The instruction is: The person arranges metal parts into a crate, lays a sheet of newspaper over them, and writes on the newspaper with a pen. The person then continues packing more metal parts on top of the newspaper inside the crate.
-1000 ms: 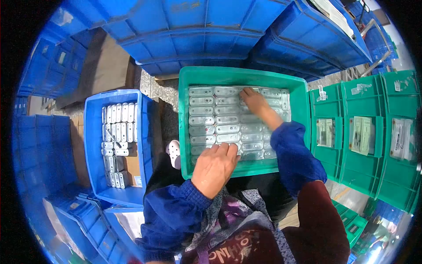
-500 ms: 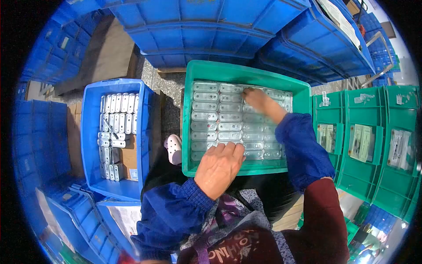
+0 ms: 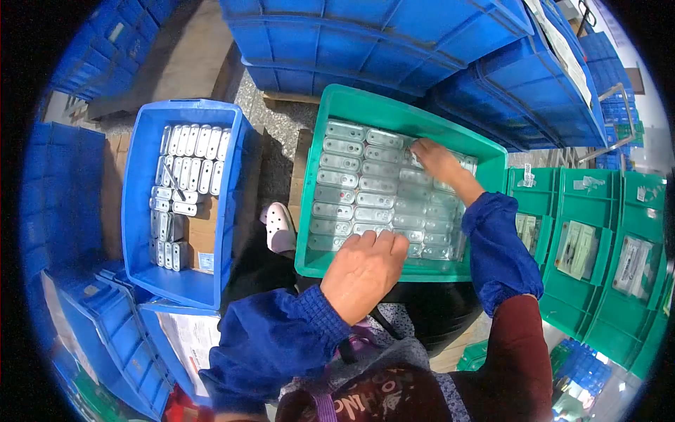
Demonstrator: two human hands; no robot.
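Note:
Rows of silvery oblong metal pieces, each with small holes in its face, fill the green crate before me. My left hand lies over its near wall, fingers bent down at the front rows; the fingertips are hidden. Toward the back, my right hand reaches in from the right. Its fingers are drawn together and touch the upper pieces near the middle columns; whether a piece is between them is hidden. A hazy, see-through sheen lies over the right-hand columns.
To the left, a blue crate holds similar metal pieces, a dark slim tool and cardboard. Large blue crates rise behind. Green crates with labels stand at right. A light clog shows between the two near crates.
The whole view has tilted and shifted slightly. Both hands keep nearly the same places at the green crate, the right one still among the back pieces.

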